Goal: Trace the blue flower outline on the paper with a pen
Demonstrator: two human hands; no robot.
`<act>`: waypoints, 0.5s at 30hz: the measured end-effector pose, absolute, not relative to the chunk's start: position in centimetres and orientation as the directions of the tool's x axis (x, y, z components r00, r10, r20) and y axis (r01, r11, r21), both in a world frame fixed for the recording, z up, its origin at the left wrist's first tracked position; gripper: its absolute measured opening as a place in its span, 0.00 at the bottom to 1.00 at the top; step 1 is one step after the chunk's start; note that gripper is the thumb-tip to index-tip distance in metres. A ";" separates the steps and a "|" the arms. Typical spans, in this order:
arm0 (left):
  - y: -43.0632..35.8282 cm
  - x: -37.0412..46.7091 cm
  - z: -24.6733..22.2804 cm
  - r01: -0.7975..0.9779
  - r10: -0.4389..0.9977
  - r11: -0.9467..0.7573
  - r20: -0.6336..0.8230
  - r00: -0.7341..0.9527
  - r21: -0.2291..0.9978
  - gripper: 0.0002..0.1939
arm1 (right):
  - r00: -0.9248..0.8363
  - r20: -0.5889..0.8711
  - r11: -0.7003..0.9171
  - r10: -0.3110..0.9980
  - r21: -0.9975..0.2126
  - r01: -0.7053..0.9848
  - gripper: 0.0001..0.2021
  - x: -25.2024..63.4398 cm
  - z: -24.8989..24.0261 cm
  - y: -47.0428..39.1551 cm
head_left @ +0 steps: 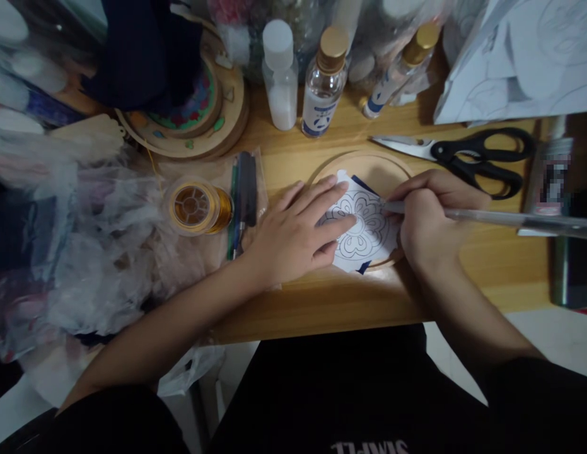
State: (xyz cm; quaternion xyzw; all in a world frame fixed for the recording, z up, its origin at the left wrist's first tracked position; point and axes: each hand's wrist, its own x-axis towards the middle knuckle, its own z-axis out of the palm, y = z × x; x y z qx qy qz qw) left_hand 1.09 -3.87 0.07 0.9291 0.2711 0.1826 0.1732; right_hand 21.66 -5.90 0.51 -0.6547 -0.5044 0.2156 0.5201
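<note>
A sheet of white paper (346, 249) printed with a flower pattern lies over dark blue material (364, 267) on a round wooden board (392, 165). My left hand (305, 233) rests flat on the paper's left part, fingers spread. Closed around a long grey pen (505, 218) is my right hand (435, 217). The pen's tip points left and meets the right part of the pattern; whether it touches the paper I cannot tell. Just beyond my right hand lie black-handled scissors (482, 151), blades pointing left.
A spool of golden thread (201, 208) and several pens (246, 195) lie left, beside crumpled plastic bags (104, 252). Three small bottles (324, 88) are at the back, one tilted. Stacked round wooden pieces (227, 129) stand back left; papers (505, 75) are back right.
</note>
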 end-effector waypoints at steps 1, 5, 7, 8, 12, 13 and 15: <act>-3.9 1.1 0.1 0.442 0.568 -0.793 0.248 0.784 0.420 0.18 | 0.402 0.251 0.055 0.881 -0.897 0.438 0.10 21.7 0.4 -5.9; -3.9 1.2 0.0 0.443 0.572 -0.792 0.257 0.779 0.420 0.17 | 0.386 0.240 0.032 0.891 -0.880 0.473 0.10 21.9 0.1 -6.0; -3.9 1.2 0.0 0.443 0.572 -0.792 0.259 0.778 0.420 0.17 | 0.370 0.246 0.042 0.896 -0.876 0.481 0.10 21.9 0.1 -5.9; -3.9 1.3 0.0 0.444 0.573 -0.793 0.259 0.778 0.418 0.17 | 0.360 0.251 0.052 0.899 -0.876 0.480 0.10 21.9 0.1 -5.9; -3.9 1.3 0.0 0.450 0.573 -0.795 0.258 0.778 0.407 0.17 | 0.353 0.245 0.055 0.903 -0.880 0.471 0.10 21.9 0.4 -5.8; -3.9 1.3 0.0 0.450 0.572 -0.795 0.259 0.778 0.407 0.17 | 0.358 0.241 0.049 0.902 -0.881 0.470 0.10 21.8 0.4 -5.8; -3.9 1.3 -0.1 0.447 0.572 -0.796 0.263 0.777 0.408 0.17 | 0.366 0.243 0.046 0.898 -0.880 0.473 0.10 21.8 0.5 -5.8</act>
